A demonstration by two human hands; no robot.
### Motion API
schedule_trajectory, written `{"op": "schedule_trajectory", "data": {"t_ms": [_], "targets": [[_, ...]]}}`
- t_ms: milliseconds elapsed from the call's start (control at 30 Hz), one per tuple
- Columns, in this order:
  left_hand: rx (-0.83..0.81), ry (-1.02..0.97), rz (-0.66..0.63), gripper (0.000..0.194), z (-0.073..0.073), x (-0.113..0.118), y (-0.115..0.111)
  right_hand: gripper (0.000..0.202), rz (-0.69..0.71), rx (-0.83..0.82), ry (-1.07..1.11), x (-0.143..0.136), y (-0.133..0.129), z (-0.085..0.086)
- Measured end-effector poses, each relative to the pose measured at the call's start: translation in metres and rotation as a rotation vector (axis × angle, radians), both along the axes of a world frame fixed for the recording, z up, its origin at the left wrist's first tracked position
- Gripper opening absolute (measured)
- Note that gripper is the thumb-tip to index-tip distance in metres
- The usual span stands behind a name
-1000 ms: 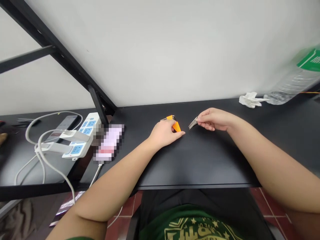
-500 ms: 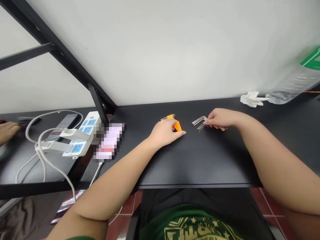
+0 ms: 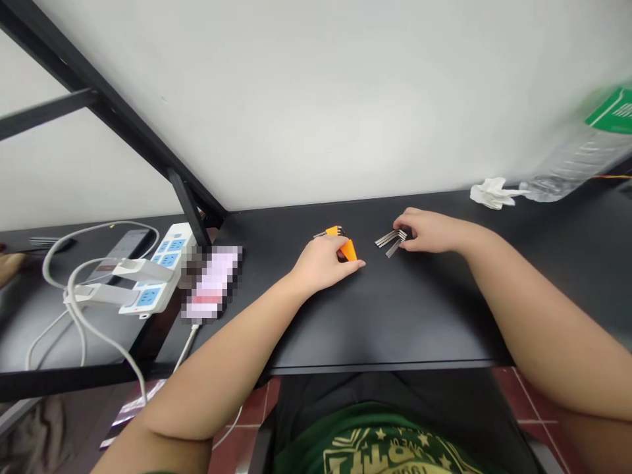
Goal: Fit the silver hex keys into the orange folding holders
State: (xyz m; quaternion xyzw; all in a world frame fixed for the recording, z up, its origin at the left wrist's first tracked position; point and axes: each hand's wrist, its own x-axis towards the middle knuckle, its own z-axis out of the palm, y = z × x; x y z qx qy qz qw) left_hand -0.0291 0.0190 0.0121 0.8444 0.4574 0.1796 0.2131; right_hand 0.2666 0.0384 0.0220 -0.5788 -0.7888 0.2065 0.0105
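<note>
Near the middle of the black table, my left hand (image 3: pixel 323 263) is closed on an orange holder (image 3: pixel 348 250), whose upper end shows above the fingers with some metal hex keys in it. To the right, several loose L-shaped hex keys (image 3: pixel 390 239) lie on the table in a small bunch. My right hand (image 3: pixel 422 230) is at the bent ends of these keys, thumb and fingers apart around them, gripping none that I can make out.
At the left are a white power strip (image 3: pixel 174 271) with cables, a blurred-out phone (image 3: pixel 213 283) and a black metal frame (image 3: pixel 118 125). A crumpled tissue (image 3: pixel 494 193) and a plastic bottle (image 3: pixel 567 168) lie at the back right. Another person's hand (image 3: pixel 10 266) shows at the far left.
My right hand has opened from its pinch at the hex keys, its fingers now spread further back. The short keys have shifted slightly. My left hand keeps its hold on the orange holder.
</note>
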Motion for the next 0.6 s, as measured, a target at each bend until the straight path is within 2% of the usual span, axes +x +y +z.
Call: {"op": "schedule_trajectory", "data": {"t_ms": [133, 233, 333, 467, 600], "targets": [[-0.012, -0.042, -0.034, 0.037, 0.001, 0.001, -0.002, 0.026, -0.005, 0.035, -0.002, -0.009, 0.002, -0.003], [-0.114, -0.161, -0.079, 0.037, -0.001, 0.000, -0.002, 0.026, 0.000, 0.053, -0.005, -0.010, 0.002, -0.005], [-0.347, -0.384, -0.176, 0.038, -0.006, -0.002, 0.000, 0.026, 0.005, 0.068, 0.006, -0.007, 0.004, -0.005], [-0.709, -0.694, -0.341, 0.055, -0.010, -0.005, 0.005, 0.022, -0.064, 0.110, 0.017, -0.001, 0.009, -0.007], [-0.850, -0.854, -0.427, 0.056, -0.010, -0.007, 0.007, 0.016, -0.075, 0.143, 0.024, 0.002, 0.014, -0.013]]}}
